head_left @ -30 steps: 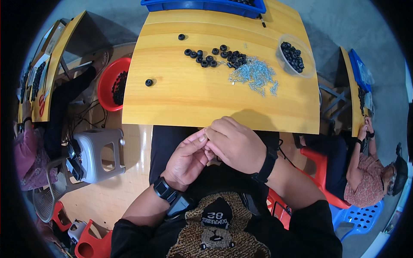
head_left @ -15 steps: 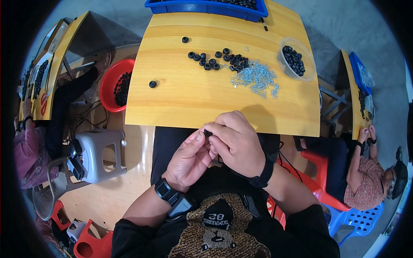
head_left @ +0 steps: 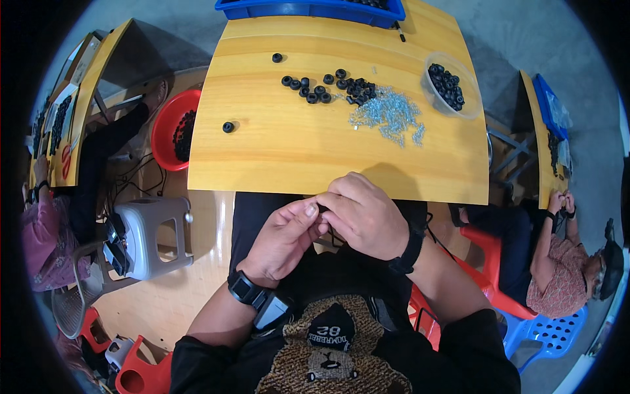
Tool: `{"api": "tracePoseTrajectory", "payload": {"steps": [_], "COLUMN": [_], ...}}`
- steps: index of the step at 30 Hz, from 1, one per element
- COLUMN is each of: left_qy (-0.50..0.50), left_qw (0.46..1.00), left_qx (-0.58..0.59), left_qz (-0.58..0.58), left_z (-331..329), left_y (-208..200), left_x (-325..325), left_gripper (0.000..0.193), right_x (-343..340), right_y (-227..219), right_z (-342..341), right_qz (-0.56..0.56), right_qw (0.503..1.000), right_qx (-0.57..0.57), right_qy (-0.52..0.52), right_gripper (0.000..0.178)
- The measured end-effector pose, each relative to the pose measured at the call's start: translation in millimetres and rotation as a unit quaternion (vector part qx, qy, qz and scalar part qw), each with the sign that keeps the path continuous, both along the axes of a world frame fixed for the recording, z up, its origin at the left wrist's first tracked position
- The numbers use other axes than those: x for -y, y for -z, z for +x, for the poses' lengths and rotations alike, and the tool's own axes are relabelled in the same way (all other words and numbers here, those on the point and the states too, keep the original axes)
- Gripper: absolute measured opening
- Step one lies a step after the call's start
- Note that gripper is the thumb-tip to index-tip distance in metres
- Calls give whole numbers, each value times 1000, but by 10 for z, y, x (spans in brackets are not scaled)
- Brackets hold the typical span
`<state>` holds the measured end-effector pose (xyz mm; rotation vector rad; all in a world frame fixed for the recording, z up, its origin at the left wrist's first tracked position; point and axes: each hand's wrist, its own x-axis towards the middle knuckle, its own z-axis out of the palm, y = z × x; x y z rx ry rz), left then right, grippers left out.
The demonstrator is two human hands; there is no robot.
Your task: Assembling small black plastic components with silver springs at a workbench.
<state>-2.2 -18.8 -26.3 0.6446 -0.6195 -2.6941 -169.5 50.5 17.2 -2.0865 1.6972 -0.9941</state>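
Just off the table's near edge, my left hand point(head_left: 283, 238) pinches a small black part point(head_left: 321, 209) between thumb and fingertips. From the other side my right hand point(head_left: 369, 218) closes on the same part, its back turned up and its fingers mostly hidden. The fingers cover most of the part, so its full shape does not show. Farther up the table lie several black round knob-like pieces point(head_left: 312, 98), smaller black parts point(head_left: 361, 90) and a pile of tiny clear bluish pieces point(head_left: 388, 115).
A clear round tub point(head_left: 470, 105) of black pieces stands at the wooden table's point(head_left: 262, 157) right side. Across the far edge sits a blue tray point(head_left: 308, 9). A red basin point(head_left: 164, 141) is left of the table. Co-workers sit at tables on both sides.
My fingers have closed farther over the black part, so less of it shows. Both hands stay almost in place; the table appears slightly shifted in the picture.
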Motion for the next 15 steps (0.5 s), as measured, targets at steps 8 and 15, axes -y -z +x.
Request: {"api": "tracePoseTrajectory", "payload": {"steps": [8, 15], "left_qy": [42, -44], "left_qw": [999, 997], "left_qx": [3, -51], "left_qz": [32, 48], "left_z": [33, -43], "left_y": [80, -58], "left_x": [35, 26], "left_gripper": [27, 34], "right_x": [-22, -25], "right_y": [32, 17], "right_z": [-36, 108], "right_qz": [55, 50], "right_qw": [995, 981], "right_qx": [70, 152], "right_qy": [-37, 107], "right_gripper": [22, 31]}}
